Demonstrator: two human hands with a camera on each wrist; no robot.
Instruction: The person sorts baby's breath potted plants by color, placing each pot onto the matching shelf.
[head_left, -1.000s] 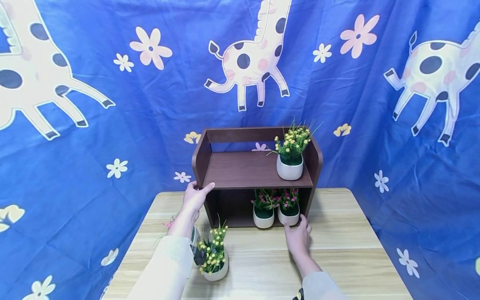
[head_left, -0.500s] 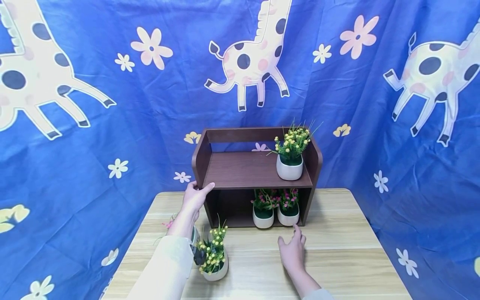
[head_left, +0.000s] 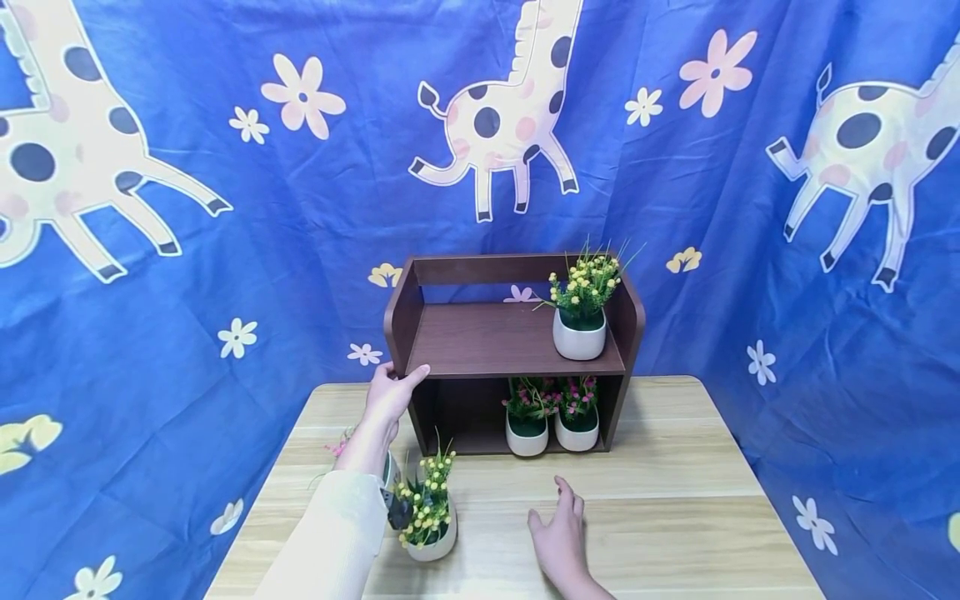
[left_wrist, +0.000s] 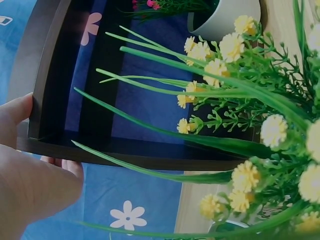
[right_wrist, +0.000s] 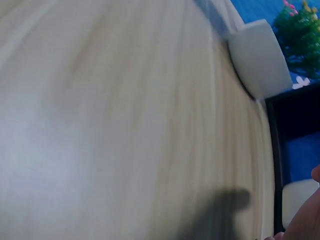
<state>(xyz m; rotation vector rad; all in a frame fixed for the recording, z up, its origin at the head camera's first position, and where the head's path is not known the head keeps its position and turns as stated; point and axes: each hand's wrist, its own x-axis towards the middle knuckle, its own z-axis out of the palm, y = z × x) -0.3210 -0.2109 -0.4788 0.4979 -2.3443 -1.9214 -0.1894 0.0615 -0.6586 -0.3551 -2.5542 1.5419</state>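
My left hand (head_left: 386, 407) grips the left side of a dark brown two-tier shelf (head_left: 480, 342); in the left wrist view its thumb lies on the front edge, with fingers behind the side panel. Over the table in front of the shelf, my right hand (head_left: 561, 537) holds nothing, its fingers loosely bent. On the upper tier stands a white pot of yellow flowers (head_left: 580, 333). Two white pots of pink flowers, a left one (head_left: 527, 437) and a right one (head_left: 577, 432), stand side by side at the right of the lower tier.
Below my left forearm, another potted yellow-flowered plant (head_left: 432, 542) stands on the wooden table (head_left: 675, 517). A pink-flowered pot (head_left: 391, 471) is partly hidden behind that arm. A blue curtain (head_left: 315, 217) with giraffes and flowers hangs around the table.
My right hand has drawn back from the right pink-flowered pot, moving toward me and to the left. The left hand keeps its grip on the shelf.
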